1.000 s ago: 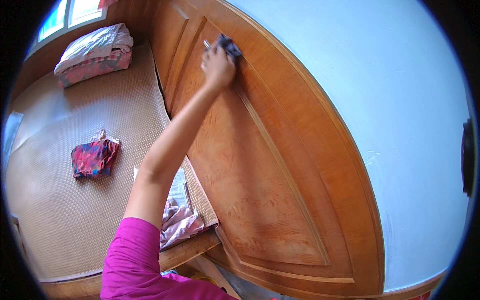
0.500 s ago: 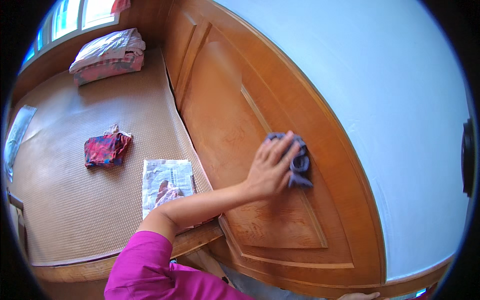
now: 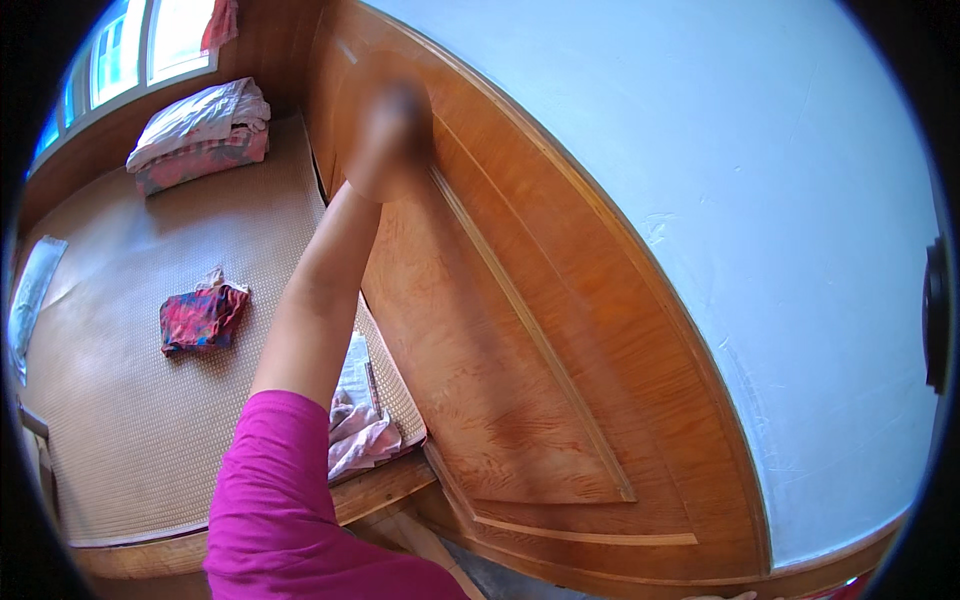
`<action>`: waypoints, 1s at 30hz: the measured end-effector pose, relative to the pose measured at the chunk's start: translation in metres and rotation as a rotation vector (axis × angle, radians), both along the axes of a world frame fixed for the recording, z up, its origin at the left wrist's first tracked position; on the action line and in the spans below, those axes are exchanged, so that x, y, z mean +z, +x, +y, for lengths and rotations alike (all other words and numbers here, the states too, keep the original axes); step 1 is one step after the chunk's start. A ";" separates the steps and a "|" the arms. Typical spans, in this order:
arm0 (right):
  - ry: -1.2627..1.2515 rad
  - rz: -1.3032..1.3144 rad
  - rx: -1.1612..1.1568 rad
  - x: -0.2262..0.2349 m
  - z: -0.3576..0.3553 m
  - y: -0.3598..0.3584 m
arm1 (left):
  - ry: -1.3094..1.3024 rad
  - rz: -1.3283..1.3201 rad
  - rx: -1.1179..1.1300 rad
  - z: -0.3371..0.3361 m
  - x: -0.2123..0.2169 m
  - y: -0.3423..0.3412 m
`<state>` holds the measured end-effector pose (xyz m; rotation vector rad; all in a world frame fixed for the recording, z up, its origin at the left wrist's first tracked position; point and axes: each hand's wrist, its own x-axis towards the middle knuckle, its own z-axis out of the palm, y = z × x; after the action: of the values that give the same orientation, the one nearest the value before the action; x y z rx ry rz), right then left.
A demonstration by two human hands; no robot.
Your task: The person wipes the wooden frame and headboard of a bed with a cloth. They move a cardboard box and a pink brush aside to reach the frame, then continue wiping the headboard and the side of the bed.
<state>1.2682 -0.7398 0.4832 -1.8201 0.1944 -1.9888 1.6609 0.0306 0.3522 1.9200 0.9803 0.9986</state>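
Wooden headboard panel [image 3: 520,330], orange-brown with raised moulding, fills the frame's centre. I see one hand [image 3: 385,140], blurred, pressed flat against its upper part; which hand it is, I cannot tell, nor whether the fingers grip anything. A dark smudge sits at the fingertips. Magenta sleeve [image 3: 280,500] below. On the woven mat [image 3: 120,420] lie a red-blue crumpled cloth [image 3: 202,318] and folded bedding [image 3: 200,130], well apart.
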 end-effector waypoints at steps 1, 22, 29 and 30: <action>-0.007 -0.004 0.000 0.002 0.000 0.001 | -0.024 -0.007 -0.004 0.001 0.002 -0.001; -0.053 0.011 -0.068 0.004 0.017 0.026 | 0.303 -0.178 -0.025 0.048 -0.028 0.022; -0.057 -0.023 -0.095 0.008 0.017 0.027 | 0.201 -0.027 0.025 0.145 -0.031 0.074; -0.050 -0.018 -0.090 0.007 0.017 0.025 | 0.170 -0.013 0.020 0.148 -0.030 0.074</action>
<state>1.2937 -0.7225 0.4902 -1.8537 0.2273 -2.0887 1.7352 0.1787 0.3222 2.0425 0.9340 1.1361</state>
